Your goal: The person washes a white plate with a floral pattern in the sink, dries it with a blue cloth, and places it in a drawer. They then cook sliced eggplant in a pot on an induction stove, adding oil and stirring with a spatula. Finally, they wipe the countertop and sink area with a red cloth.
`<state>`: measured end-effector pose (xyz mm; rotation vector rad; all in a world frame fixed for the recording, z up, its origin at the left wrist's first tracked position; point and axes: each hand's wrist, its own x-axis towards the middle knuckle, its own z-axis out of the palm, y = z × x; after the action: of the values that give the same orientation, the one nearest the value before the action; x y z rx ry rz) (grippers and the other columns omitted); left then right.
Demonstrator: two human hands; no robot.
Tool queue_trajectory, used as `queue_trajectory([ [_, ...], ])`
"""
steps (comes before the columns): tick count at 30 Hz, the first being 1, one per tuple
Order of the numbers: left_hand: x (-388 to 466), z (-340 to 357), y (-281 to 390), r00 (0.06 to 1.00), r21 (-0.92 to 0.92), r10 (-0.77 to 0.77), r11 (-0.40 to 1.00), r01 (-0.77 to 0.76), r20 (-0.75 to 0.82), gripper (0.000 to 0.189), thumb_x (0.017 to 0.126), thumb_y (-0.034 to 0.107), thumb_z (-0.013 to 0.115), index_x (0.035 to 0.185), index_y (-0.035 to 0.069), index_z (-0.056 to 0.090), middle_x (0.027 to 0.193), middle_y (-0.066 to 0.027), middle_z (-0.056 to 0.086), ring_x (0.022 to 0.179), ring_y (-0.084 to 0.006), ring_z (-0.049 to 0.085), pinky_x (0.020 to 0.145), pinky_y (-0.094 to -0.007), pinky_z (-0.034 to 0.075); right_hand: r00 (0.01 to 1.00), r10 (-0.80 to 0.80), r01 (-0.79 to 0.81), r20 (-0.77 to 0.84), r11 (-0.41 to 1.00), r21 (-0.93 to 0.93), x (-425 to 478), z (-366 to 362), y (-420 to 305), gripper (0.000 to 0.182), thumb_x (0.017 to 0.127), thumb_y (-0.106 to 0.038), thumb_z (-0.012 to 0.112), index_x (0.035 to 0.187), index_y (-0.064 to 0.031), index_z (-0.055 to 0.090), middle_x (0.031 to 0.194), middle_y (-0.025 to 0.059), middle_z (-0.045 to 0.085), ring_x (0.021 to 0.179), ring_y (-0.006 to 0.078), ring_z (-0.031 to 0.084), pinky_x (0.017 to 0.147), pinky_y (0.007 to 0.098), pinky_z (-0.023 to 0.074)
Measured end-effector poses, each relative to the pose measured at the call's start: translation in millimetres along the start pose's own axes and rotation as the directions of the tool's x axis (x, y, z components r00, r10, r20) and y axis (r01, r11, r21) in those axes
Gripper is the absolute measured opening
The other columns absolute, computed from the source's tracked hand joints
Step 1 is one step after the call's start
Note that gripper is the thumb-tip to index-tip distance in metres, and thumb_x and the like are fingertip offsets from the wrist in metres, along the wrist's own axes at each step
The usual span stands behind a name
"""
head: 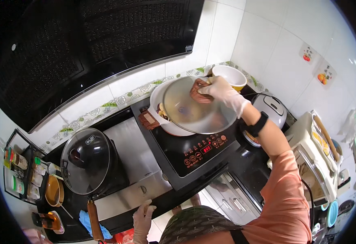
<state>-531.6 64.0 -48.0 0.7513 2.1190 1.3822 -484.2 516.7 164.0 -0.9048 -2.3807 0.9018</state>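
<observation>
My right hand (222, 93), in a thin translucent glove, grips the glass lid (181, 114) at a brown grip piece (200, 91) near its top. The lid is offset to the right over the white cooking pot (157, 97), covering most of its mouth. Sliced pale food (162, 112) shows through the gap at the pot's left side. A brown cover (148, 120) sits on the pot's left handle. Beneath the pot is a black induction cooker (181, 164) with a lit red display. My left hand (142, 218), also gloved, hangs empty by the counter's front edge, fingers loosely curled.
Left of the cooker stands a black pan with a glass lid (86, 161), its wooden handle (94, 219) pointing toward me. A spice rack (22, 170) is farther left. A white bowl (229, 75), a rice cooker (269, 109) and a toaster oven (306, 164) line the right.
</observation>
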Motion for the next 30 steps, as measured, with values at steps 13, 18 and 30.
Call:
queue_trajectory([
  [13,39,27,34,0.985,0.073,0.081,0.995,-0.071,-0.153,0.027,0.088,0.015,0.054,0.110,-0.001,0.055,0.084,-0.0133,0.067,0.078,-0.0202,0.064,0.073,-0.0304,0.050,0.985,-0.045,0.075,0.168,0.981,-0.177,77,54,11,0.035,0.071,-0.024,0.069,0.096,-0.0003,0.065,0.074,0.0136,0.064,0.067,0.0174,0.058,0.065,0.0307,0.0463],
  [18,67,28,66,0.994,-0.035,0.040,0.998,-0.044,-0.106,0.029,0.089,0.015,0.052,0.114,-0.001,0.054,0.091,-0.0090,0.065,0.084,-0.0149,0.061,0.075,-0.0274,0.047,0.983,-0.130,0.162,0.129,0.945,-0.284,72,51,18,0.044,0.069,-0.032,0.067,0.096,0.0011,0.064,0.076,0.0221,0.063,0.070,0.0305,0.063,0.067,0.0354,0.0481],
  [30,200,36,139,0.990,-0.361,0.056,0.927,-0.100,-0.132,0.041,0.093,0.039,0.044,0.115,0.005,0.052,0.084,-0.0061,0.062,0.065,-0.0116,0.055,0.061,-0.0256,0.044,0.973,0.011,-0.004,0.232,0.999,-0.033,25,20,-12,0.043,0.079,-0.038,0.065,0.099,-0.0003,0.059,0.069,0.0071,0.060,0.054,0.0136,0.054,0.054,0.0282,0.0457],
])
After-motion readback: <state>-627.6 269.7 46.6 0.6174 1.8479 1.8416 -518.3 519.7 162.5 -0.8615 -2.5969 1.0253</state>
